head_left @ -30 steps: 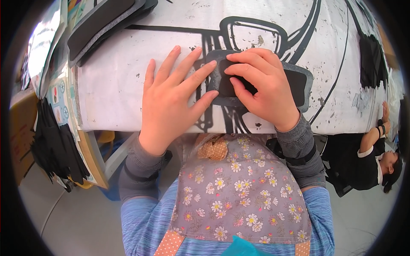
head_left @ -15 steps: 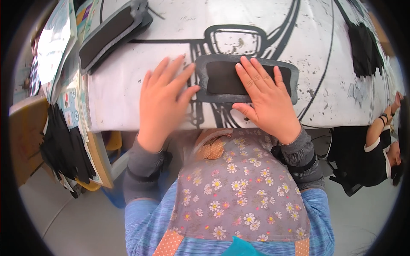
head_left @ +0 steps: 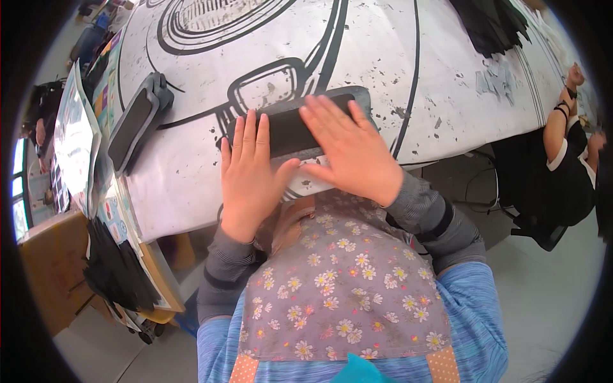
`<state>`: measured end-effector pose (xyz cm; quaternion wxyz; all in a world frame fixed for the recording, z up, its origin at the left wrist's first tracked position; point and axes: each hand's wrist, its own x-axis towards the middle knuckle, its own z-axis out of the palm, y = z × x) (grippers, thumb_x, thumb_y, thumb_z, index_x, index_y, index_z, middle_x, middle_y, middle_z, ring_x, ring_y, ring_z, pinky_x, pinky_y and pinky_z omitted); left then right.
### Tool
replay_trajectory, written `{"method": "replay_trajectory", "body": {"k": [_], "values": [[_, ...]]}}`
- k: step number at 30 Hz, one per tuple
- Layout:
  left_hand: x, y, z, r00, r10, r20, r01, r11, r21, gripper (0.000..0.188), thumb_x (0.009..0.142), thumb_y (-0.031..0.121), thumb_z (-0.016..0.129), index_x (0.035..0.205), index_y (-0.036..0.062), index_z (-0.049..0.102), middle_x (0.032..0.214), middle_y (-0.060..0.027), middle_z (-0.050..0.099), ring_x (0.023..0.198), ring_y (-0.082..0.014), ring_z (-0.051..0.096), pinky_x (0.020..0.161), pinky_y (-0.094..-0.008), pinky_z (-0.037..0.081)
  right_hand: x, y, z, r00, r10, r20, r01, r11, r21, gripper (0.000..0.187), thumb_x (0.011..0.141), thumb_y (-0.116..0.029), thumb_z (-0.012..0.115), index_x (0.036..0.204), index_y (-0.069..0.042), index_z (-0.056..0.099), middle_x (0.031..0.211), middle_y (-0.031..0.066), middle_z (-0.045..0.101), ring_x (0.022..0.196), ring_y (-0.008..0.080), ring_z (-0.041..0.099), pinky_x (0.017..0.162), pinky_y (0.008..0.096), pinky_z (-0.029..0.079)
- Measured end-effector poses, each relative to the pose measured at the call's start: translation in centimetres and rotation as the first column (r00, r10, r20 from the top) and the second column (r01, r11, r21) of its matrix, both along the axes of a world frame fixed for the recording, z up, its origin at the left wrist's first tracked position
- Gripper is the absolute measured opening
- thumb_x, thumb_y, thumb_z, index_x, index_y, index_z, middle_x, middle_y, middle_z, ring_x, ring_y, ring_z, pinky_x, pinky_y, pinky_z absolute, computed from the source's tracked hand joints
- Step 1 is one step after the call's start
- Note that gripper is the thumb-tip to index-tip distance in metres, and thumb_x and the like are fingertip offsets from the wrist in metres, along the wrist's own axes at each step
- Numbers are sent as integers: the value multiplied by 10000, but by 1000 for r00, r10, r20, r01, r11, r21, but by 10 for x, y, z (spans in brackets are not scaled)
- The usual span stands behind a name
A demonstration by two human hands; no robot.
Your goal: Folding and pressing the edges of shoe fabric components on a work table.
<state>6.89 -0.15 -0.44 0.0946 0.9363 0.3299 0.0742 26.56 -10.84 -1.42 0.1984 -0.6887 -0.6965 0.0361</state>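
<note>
A grey padded piece with rounded corners and a black rectangular strip (head_left: pixel 285 133) along its middle lies on the white printed cloth in front of me. My left hand (head_left: pixel 248 177) rests flat over its left end, fingers stretched out and pointing away from me. Across its right half lies my right hand (head_left: pixel 352 145), fingers extended and slightly blurred, with the thumb towards the left hand. Neither hand grips anything. To the left, a stack of similar grey pieces with black strips (head_left: pixel 135 127) sits near the table's edge.
Bunches of black strips hang at the lower left (head_left: pixel 118 268) and lie at the far right (head_left: pixel 488 25). Grey scraps (head_left: pixel 495 83) are on the cloth (head_left: pixel 172 198). A cardboard box (head_left: pixel 54 268) stands at left. Another person in black (head_left: pixel 543 179) is at the right.
My left hand has come down onto the piece's left end. My right hand still lies on the piece. The view has shifted, and the piece now appears tilted and further left.
</note>
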Motion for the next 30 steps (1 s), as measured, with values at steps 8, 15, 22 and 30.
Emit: {"method": "replay_trajectory", "body": {"k": [8, 15, 22, 30], "values": [[5, -3, 7, 997, 2, -83, 0, 1000, 18, 878, 1012, 556, 573, 1631, -9, 312, 1710, -199, 291, 1604, -370, 218, 1267, -593, 177, 6, -21, 11, 984, -164, 72, 167, 985, -41, 923, 950, -621, 622, 1593, -3, 386, 1677, 152, 370, 1574, 290, 314, 1253, 593, 232], [7, 12, 16, 983, -186, 10, 185, 981, 57, 854, 986, 476, 623, 1600, -51, 350, 1707, -222, 289, 1596, -386, 243, 1269, -543, 225, -16, 16, -1, 982, 130, -139, -116, 988, 100, 938, 927, -605, 655, 1584, 12, 394, 1660, 188, 387, 1562, 320, 338, 1245, 586, 248], [10, 6, 4, 991, -131, -27, 131, 991, 11, 852, 995, 468, 629, 1619, -26, 325, 1706, -200, 303, 1584, -376, 279, 1257, -532, 258, -2, 10, -6, 996, 85, -25, -84, 996, 22, 1000, 921, -716, 579, 1590, 4, 396, 1655, 164, 410, 1560, 276, 346, 1263, 560, 231], [4, 2, 7, 999, -10, -38, 11, 1000, 9, 886, 996, 534, 622, 1617, -26, 329, 1685, -215, 338, 1579, -361, 294, 1267, -547, 218, 14, -16, 5, 982, -133, 132, 149, 982, -119, 995, 929, -677, 613, 1635, -40, 321, 1704, 115, 338, 1582, 253, 304, 1249, 646, 192]]}}
